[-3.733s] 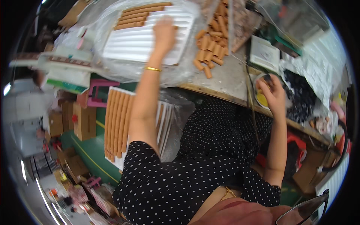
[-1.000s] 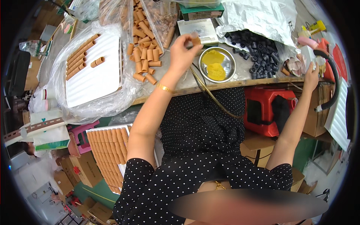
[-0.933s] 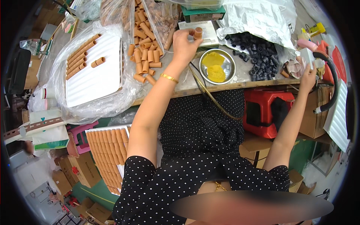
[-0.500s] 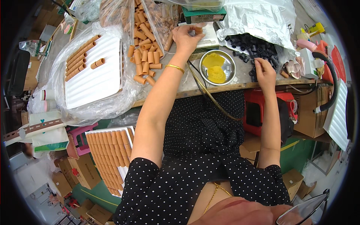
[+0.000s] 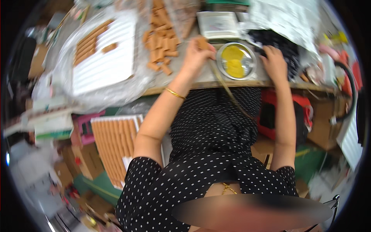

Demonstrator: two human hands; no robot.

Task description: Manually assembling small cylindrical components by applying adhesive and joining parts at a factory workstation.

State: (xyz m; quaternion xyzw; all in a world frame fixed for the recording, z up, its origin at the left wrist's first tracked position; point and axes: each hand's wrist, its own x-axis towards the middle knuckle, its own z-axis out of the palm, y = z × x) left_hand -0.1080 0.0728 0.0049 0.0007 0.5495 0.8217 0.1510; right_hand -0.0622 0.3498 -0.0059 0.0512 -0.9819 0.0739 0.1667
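Note:
My left hand (image 5: 196, 55) is closed around a short tan cylinder (image 5: 201, 41), held just left of a round metal bowl (image 5: 223, 69) with yellow paste in it. A loose heap of the same tan cylinders (image 5: 161, 46) lies on the workbench to the left of that hand. My right hand (image 5: 273, 62) rests on a pile of small black pieces (image 5: 284, 43) to the right of the bowl; whether its fingers hold one is hidden. A white ribbed tray (image 5: 104, 65) with rows of cylinders sits at the far left on clear plastic.
A second ribbed tray (image 5: 112, 147) full of cylinders stands below the bench at the left. A thin hose (image 5: 228, 91) crosses the bench edge. A red stool (image 5: 299, 116), cardboard boxes (image 5: 322, 127) and crumpled plastic sheet (image 5: 286, 15) crowd the right side.
My right hand swung in from the far right edge onto the black pieces. My left hand came down from the white box toward the bowl, still gripping the tan cylinder.

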